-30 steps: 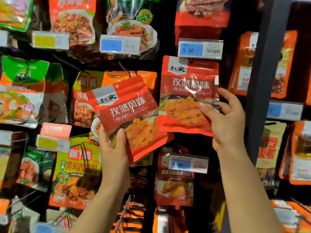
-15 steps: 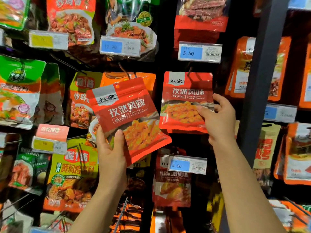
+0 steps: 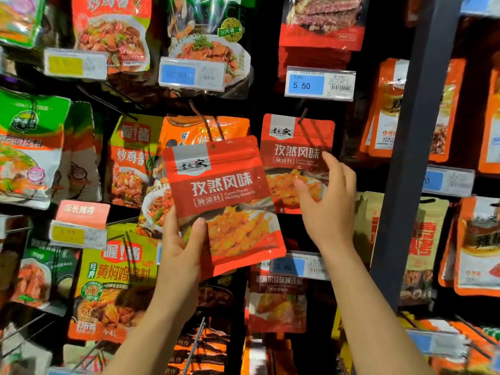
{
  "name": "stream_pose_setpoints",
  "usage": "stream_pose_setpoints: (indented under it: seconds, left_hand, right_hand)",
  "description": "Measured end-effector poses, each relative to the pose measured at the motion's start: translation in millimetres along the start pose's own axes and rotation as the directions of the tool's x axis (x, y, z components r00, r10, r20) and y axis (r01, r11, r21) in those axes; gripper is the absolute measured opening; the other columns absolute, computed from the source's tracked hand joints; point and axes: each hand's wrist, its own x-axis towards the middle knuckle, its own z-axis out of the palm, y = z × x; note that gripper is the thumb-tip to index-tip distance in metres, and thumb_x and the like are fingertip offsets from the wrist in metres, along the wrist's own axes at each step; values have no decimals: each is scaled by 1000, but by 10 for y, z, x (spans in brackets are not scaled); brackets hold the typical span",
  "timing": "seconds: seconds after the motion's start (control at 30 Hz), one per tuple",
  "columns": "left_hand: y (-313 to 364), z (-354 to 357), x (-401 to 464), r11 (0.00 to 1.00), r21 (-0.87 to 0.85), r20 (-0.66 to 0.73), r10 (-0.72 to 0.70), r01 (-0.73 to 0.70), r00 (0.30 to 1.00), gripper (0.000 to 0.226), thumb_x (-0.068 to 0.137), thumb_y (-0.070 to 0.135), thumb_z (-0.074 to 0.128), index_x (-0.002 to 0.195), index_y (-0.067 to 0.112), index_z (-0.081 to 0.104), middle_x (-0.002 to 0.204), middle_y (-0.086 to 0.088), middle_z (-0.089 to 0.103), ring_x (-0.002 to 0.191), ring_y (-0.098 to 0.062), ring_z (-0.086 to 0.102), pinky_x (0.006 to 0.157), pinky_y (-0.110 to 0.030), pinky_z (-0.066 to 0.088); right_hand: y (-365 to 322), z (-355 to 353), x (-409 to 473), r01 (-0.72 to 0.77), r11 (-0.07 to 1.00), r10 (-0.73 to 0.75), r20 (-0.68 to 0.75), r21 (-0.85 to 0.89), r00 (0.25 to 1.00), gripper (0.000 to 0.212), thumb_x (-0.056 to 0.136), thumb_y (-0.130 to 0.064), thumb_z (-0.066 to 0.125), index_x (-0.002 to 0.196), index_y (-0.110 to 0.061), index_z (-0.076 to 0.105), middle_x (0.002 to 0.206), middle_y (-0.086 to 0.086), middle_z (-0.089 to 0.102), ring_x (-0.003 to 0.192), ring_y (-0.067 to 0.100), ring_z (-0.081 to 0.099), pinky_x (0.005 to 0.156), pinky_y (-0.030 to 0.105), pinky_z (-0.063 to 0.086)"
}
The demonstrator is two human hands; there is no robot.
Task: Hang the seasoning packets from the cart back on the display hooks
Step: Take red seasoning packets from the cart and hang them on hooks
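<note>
1. The red cumin packet [image 3: 221, 201] sits tilted in the left hand [image 3: 178, 253], thumb across its lower front, fingers behind. Its hang hole is at the top edge, far from that grip.
2. Up and right of the grip, a matching hung packet [image 3: 296, 158] hangs on its hook [image 3: 303, 116]. The right hand [image 3: 328, 209] is loose-fingered, holding nothing, just in front of it.
3. Judgement: level the packet, aim the hole at the hook tip, and steady the top edge with the free hand.

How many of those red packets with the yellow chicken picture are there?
2. One packet is held in the left hand; the other hangs on a hook by the right hand. More may hide behind it.
</note>
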Motion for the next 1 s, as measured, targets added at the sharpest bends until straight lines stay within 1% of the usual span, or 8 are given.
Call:
stream_pose_setpoints:
  seconds: [0.07,0.13,0.27,0.4,0.47,0.53,0.67,1.0]
  left_hand:
    - [-38,69,-5,1000,-3,40,-24,24,999,36,97,19,48,129,35,49,108,6,73,96,-16,72,72,-31,60]
    - [-64,159,-16,999,1,83,-44,44,996,34,97,17,48,125,36,50,102,8,74,91,-13,72,68,-27,59]
    - [-9,274,-19,998,42,187,-49,42,981,33,95,24,49,122,41,52,103,14,73,92,-9,72,67,-23,57]
    - [34,101,-3,979,170,136,93,-116,986,32,92,34,54,124,41,55,97,14,73,80,-10,71,61,-20,56]
    - [-46,-133,33,819,466,107,324,-335,940,25,98,37,56,122,43,57,108,23,70,98,-2,67,77,-23,57]
    - [-201,-387,110,458,761,228,474,-459,850,33,97,36,48,129,34,57,131,14,60,122,-7,56,101,-34,48]
    - [-590,-651,229,-26,872,466,347,-489,814,53,102,47,28,149,25,39,160,-9,28,149,-31,20,120,-51,9]
    - [-829,-692,260,-138,888,458,323,-438,828,53,105,48,15,152,28,29,161,-9,28,150,-30,17,120,-55,4]
  right_hand:
    - [-139,-72,-201,-146,927,48,276,345,960,67,88,-43,66,145,-44,31,136,-9,48,118,2,51,93,17,44]
    - [-168,-85,-366,-279,846,42,464,454,885,70,85,-34,73,137,-56,32,131,-10,57,115,6,60,92,33,54]
    - [-101,-132,-362,-253,831,103,311,495,945,65,87,-1,70,129,-46,49,116,-4,67,99,11,70,76,34,60]
    - [-79,-260,-166,-232,817,152,191,528,970,63,86,2,68,115,-52,53,116,0,68,103,17,68,83,44,59]
    - [-95,-293,-74,-227,810,176,145,540,974,61,86,2,68,120,-46,54,110,0,70,100,16,70,83,47,59]
    - [-137,-303,10,-222,799,202,98,559,974,59,87,3,67,126,-39,53,103,-2,71,98,15,70,86,47,58]
    - [-191,-242,181,-204,811,231,21,549,973,60,87,1,67,136,-30,50,104,-3,69,103,14,67,95,46,54]
    - [-77,-239,217,-213,842,248,-4,496,969,62,87,-4,70,141,-24,48,103,-3,68,100,14,68,91,45,56]
